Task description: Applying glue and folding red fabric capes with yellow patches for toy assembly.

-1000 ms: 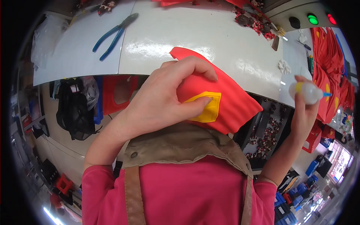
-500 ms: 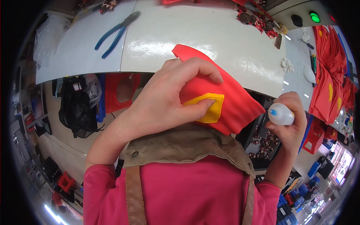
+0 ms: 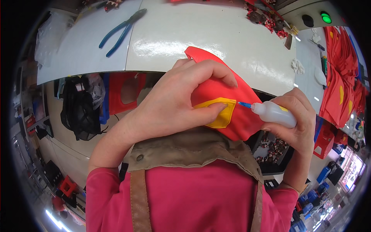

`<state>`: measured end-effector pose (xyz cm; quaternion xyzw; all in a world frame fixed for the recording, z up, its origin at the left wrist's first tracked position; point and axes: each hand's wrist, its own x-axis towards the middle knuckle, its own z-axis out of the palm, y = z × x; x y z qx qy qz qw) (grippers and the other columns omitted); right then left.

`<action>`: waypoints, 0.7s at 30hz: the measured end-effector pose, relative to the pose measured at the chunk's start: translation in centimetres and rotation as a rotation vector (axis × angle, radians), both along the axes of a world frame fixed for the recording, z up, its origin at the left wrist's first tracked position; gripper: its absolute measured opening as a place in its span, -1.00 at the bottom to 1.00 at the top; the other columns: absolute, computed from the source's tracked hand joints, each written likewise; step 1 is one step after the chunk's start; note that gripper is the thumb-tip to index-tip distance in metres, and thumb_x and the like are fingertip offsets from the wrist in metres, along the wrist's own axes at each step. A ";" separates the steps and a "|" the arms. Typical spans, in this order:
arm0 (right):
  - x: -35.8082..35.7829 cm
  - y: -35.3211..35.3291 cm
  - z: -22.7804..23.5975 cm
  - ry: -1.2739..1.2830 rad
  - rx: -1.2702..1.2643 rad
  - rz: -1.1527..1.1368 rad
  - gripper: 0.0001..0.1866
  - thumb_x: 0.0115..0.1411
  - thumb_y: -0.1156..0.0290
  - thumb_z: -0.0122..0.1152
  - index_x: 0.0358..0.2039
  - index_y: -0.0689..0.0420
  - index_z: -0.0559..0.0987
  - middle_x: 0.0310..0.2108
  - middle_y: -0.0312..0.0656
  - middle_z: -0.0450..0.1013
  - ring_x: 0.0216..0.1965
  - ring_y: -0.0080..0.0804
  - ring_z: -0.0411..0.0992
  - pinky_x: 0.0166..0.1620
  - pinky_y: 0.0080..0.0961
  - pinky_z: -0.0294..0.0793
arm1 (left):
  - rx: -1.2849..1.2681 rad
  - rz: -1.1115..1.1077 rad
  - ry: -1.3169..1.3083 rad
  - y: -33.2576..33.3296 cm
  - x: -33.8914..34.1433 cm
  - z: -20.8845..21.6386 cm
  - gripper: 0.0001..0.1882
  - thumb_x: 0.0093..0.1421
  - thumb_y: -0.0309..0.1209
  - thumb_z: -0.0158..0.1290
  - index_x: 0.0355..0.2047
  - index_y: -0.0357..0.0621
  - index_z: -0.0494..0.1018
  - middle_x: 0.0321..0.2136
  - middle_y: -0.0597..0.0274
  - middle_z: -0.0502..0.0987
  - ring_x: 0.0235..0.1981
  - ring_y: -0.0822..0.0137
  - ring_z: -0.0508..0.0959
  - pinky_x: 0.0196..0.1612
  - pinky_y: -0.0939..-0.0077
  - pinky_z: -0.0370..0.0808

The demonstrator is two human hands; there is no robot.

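Note:
My left hand [image 3: 181,96] is closed on a red fabric piece [image 3: 247,112], thumb in front and fingers curled over its upper part. On that fabric sits a yellow patch [image 3: 226,118] with a stitched-looking border; my left thumb lies across it and covers part of it. My right hand [image 3: 297,116] grips a small translucent white squeeze bottle [image 3: 276,114], tilted nearly level. The bottle's thin blue nozzle [image 3: 244,104] points left, its tip at the upper right corner of the yellow patch. Whether any liquid comes out is too small to tell.
Blue-handled pliers [image 3: 123,33] lie on the white table [image 3: 166,34] beyond my hands. Small red and brown pieces [image 3: 266,23] are heaped at the far right. More red fabric pieces with yellow patches [image 3: 340,73] lie at the right. A black mesh bag [image 3: 79,110] hangs below the table's left part.
My right hand has turned the bottle and brought it left, so its nozzle now reaches the patch's corner. The left hand and fabric have shifted slightly right.

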<state>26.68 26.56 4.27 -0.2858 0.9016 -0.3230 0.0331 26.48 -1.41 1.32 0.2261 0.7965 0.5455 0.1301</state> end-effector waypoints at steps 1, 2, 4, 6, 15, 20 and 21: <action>-0.1 -0.1 0.1 0.009 0.019 0.012 -0.50 -0.31 0.15 0.58 -0.35 0.12 0.61 -0.49 -0.23 0.44 -0.46 -0.31 0.40 -0.40 -0.44 0.36 | 0.004 0.004 0.004 0.0 0.0 0.0 -0.64 -0.01 -0.59 0.21 -0.16 -0.19 0.44 -0.19 0.27 0.53 -0.10 0.39 0.51 0.04 0.51 0.42; -0.1 -0.2 0.2 0.009 0.019 0.012 -0.50 -0.31 0.15 0.58 -0.35 0.12 0.61 -0.49 -0.23 0.44 -0.46 -0.31 0.40 -0.40 -0.44 0.36 | 0.004 0.005 0.004 0.0 0.0 0.0 -0.64 -0.01 -0.59 0.21 -0.16 -0.19 0.44 -0.19 0.27 0.53 -0.10 0.39 0.51 0.04 0.51 0.42; -0.2 -0.4 0.4 0.032 0.055 0.026 -0.49 -0.32 0.15 0.58 -0.36 0.13 0.61 -0.51 -0.22 0.41 -0.46 -0.30 0.40 -0.41 -0.42 0.35 | -0.008 0.001 0.008 -0.1 0.0 0.0 -0.64 -0.01 -0.58 0.22 -0.16 -0.19 0.44 -0.19 0.27 0.53 -0.11 0.39 0.52 0.04 0.51 0.42; -0.3 -0.4 0.3 0.042 0.055 0.028 -0.50 -0.31 0.15 0.58 -0.36 0.13 0.60 -0.51 -0.22 0.41 -0.47 -0.30 0.39 -0.41 -0.42 0.35 | 0.001 -0.001 0.018 0.0 0.0 0.0 -0.64 -0.01 -0.58 0.22 -0.16 -0.19 0.44 -0.19 0.27 0.53 -0.11 0.39 0.52 0.03 0.51 0.42; -0.4 -0.6 0.8 0.042 0.096 0.037 -0.52 -0.29 0.17 0.57 -0.36 0.12 0.60 -0.51 -0.21 0.40 -0.46 -0.27 0.40 -0.41 -0.39 0.35 | 0.018 -0.010 0.037 -0.1 -0.1 -0.1 -0.65 0.00 -0.58 0.23 -0.17 -0.19 0.45 -0.20 0.26 0.54 -0.12 0.39 0.53 0.02 0.53 0.43; -0.5 -0.6 0.8 0.051 0.094 0.033 -0.53 -0.29 0.17 0.57 -0.37 0.12 0.60 -0.51 -0.21 0.40 -0.46 -0.27 0.40 -0.41 -0.39 0.34 | 0.014 -0.007 0.038 0.0 -0.1 0.0 -0.65 -0.01 -0.58 0.23 -0.17 -0.18 0.45 -0.20 0.26 0.54 -0.12 0.38 0.53 0.01 0.52 0.43; -0.5 -0.6 0.9 0.050 0.104 0.032 -0.53 -0.29 0.17 0.57 -0.37 0.12 0.60 -0.51 -0.21 0.40 -0.46 -0.27 0.40 -0.41 -0.39 0.34 | 0.007 -0.010 0.039 0.0 -0.1 0.0 -0.65 0.00 -0.58 0.23 -0.17 -0.18 0.45 -0.20 0.27 0.54 -0.12 0.38 0.53 0.01 0.52 0.43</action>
